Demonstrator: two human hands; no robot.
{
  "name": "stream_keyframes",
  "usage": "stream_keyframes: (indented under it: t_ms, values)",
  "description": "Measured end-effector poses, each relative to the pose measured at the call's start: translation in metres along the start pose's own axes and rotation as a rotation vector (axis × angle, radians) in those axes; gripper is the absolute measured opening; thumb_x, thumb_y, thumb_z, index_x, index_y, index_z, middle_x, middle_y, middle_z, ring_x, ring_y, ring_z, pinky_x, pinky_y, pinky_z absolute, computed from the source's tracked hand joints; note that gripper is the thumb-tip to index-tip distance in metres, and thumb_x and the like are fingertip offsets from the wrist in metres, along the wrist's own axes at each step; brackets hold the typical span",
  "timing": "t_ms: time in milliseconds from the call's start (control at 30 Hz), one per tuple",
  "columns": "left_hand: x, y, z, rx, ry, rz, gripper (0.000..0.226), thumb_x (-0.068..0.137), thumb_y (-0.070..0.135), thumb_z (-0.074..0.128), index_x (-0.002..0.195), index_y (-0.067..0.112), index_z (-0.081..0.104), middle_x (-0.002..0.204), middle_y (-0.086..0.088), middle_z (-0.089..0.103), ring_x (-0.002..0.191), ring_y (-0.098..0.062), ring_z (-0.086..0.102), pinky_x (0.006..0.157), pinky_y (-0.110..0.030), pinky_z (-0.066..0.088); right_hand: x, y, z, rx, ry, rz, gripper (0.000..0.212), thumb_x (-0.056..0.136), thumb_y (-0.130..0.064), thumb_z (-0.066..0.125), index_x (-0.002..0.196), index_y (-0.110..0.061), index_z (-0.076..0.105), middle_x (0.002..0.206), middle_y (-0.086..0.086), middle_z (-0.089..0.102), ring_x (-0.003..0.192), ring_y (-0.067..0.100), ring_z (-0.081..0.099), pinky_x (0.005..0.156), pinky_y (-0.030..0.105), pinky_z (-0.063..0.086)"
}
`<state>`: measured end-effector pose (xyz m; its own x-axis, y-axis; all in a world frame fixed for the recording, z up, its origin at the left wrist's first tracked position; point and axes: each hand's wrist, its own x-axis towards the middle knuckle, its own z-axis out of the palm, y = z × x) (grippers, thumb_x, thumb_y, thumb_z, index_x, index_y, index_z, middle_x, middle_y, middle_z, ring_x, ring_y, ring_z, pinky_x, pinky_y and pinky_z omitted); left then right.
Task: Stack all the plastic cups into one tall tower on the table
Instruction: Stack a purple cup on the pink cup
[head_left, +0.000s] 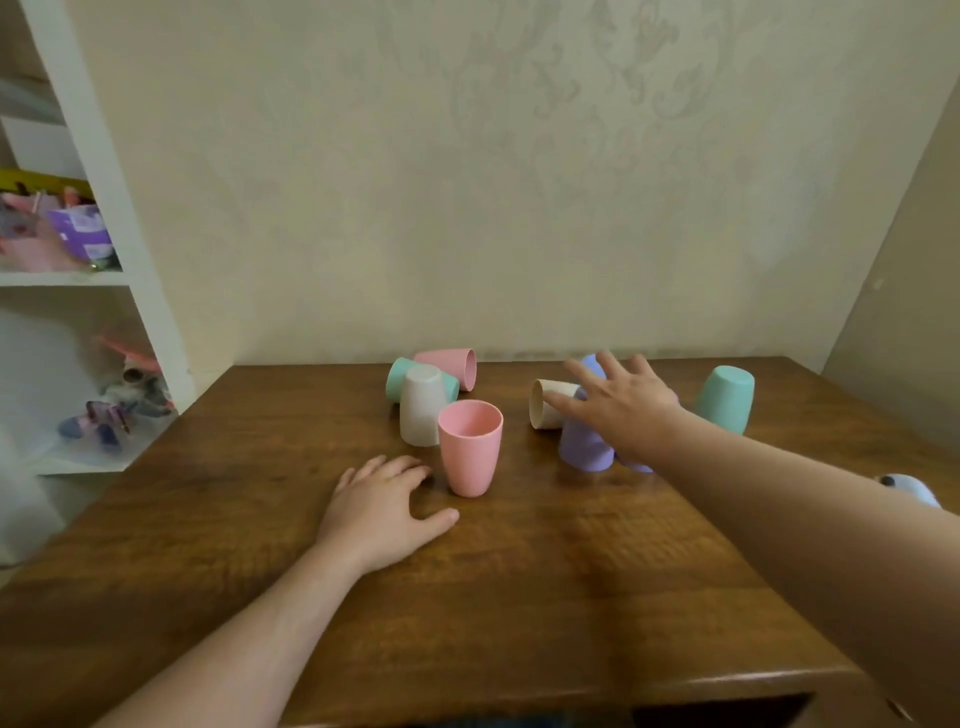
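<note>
1. Where the wooden table (519, 597) runs toward the camera from the upright pink cup (470, 447), its near half is bare wood as far as the front edge, crossed only by two forearms.
2. Just left of and nearer than that pink cup, the left hand (384, 512) lies palm down on the wood, fingers spread, holding nothing; its fingertips are just beside the cup's base, and I cannot tell if they touch.
3. Right of the pink cup, past a strip of bare wood, stands an upside-down purple cup (584, 441), with a second purple cup (636, 462) mostly hidden behind the right wrist.
4. Above the purple cups the right hand (623, 402) hovers, fingers splayed apart and gripping nothing, its fingertips over a cream cup (548, 405) lying on its side, mouth turned toward the pink cup.
5. Directly behind the pink cup stands an inverted cream cup (422, 410), just beside it.
6. Behind that lie a mint cup (397, 379) and another pink cup (452, 366), both on their sides near the wall (467, 182).
7. Far right of the pink cup, an upside-down mint cup (724, 397) stands alone near the table's right edge.
8. Left of the table, a white shelf unit (109, 208) holds blurred toys.
</note>
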<state>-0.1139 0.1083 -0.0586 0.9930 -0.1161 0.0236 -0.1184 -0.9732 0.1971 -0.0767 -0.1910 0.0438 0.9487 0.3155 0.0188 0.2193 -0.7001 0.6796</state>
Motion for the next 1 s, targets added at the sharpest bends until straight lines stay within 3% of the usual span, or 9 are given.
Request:
stream_keyframes:
  t_ms: [167,300,367,433,500,600,700,800,1000]
  values:
    - [-0.001,-0.005,0.003,-0.022,-0.01,0.018,0.092,0.079,0.095,0.04,0.154,0.042,0.049,0.167,0.013,0.039,0.158,-0.021,0.027,0.128,-0.054,0.022,-0.013,-0.019,-0.003,-0.16,0.019,-0.077,0.058,0.099,-0.018,0.07,0.153,-0.028,0.051,0.152,0.006,0.045,0.137,0.034,0.047,0.101,0.043,0.041]
    - [0.004,0.008,-0.013,-0.061,-0.079,-0.047,0.102,0.065,0.1,0.053,0.143,0.036,0.061,0.154,0.006,0.054,0.145,-0.023,0.046,0.119,-0.05,0.041,-0.014,-0.004,-0.018,-0.025,0.107,0.022,0.062,0.084,-0.022,0.08,0.14,-0.019,0.055,0.141,0.005,0.052,0.127,0.03,0.056,0.09,0.037,0.039]
    - [0.01,0.015,-0.019,-0.189,-0.087,-0.111,0.118,0.051,0.103,0.061,0.143,0.029,0.058,0.148,0.003,0.059,0.137,-0.023,0.054,0.108,-0.047,0.051,-0.013,0.006,-0.03,0.307,0.211,0.2,0.059,0.081,-0.029,0.081,0.131,-0.017,0.054,0.13,0.005,0.056,0.115,0.032,0.062,0.088,0.041,0.05]
    - [0.017,0.018,-0.018,-0.472,-0.049,-0.148,0.131,0.046,0.095,0.078,0.153,0.027,0.046,0.154,0.004,0.055,0.138,-0.023,0.055,0.108,-0.047,0.052,-0.013,0.01,-0.049,0.965,0.288,0.395,0.057,0.082,-0.032,0.085,0.125,-0.017,0.051,0.118,0.002,0.058,0.099,0.028,0.066,0.081,0.042,0.054]
    - [0.02,0.023,-0.014,-0.737,-0.016,-0.125,0.127,0.054,0.073,0.094,0.158,0.03,0.036,0.158,0.006,0.051,0.14,-0.022,0.052,0.112,-0.045,0.048,-0.011,0.002,-0.068,1.649,0.287,0.442,0.064,0.085,-0.035,0.091,0.13,-0.022,0.048,0.11,-0.005,0.061,0.086,0.013,0.069,0.074,0.032,0.057]
    - [0.019,0.036,-0.002,-0.886,0.051,-0.081,0.11,0.066,0.052,0.098,0.156,0.037,0.036,0.147,0.009,0.058,0.134,-0.019,0.056,0.104,-0.038,0.049,0.001,-0.027,-0.076,2.089,0.283,0.366,0.065,0.092,-0.038,0.086,0.145,-0.025,0.051,0.122,0.001,0.072,0.102,0.016,0.076,0.093,0.034,0.063]
    - [0.019,0.044,0.007,-0.837,0.148,-0.068,0.095,0.071,0.052,0.095,0.15,0.036,0.045,0.127,0.012,0.065,0.12,-0.019,0.062,0.094,-0.035,0.052,0.014,-0.057,-0.068,2.07,0.304,0.331,0.056,0.088,-0.032,0.09,0.134,-0.024,0.059,0.126,0.004,0.075,0.11,0.021,0.077,0.089,0.035,0.064]
    - [0.017,0.041,0.008,-0.875,0.17,-0.08,0.083,0.073,0.052,0.093,0.143,0.04,0.05,0.119,0.015,0.067,0.111,-0.016,0.065,0.089,-0.035,0.055,0.021,-0.076,-0.062,2.0,0.325,0.293,0.071,0.073,-0.028,0.094,0.134,-0.026,0.059,0.121,-0.002,0.075,0.109,0.018,0.076,0.087,0.038,0.066]
    - [0.012,0.037,0.009,-0.915,0.172,-0.038,0.077,0.071,0.052,0.094,0.135,0.049,0.053,0.118,0.02,0.069,0.109,-0.011,0.066,0.093,-0.038,0.06,0.017,-0.097,-0.05,1.874,0.245,0.266,0.09,0.052,-0.051,0.095,0.133,-0.036,0.059,0.126,-0.014,0.074,0.119,0.015,0.072,0.099,0.045,0.063]
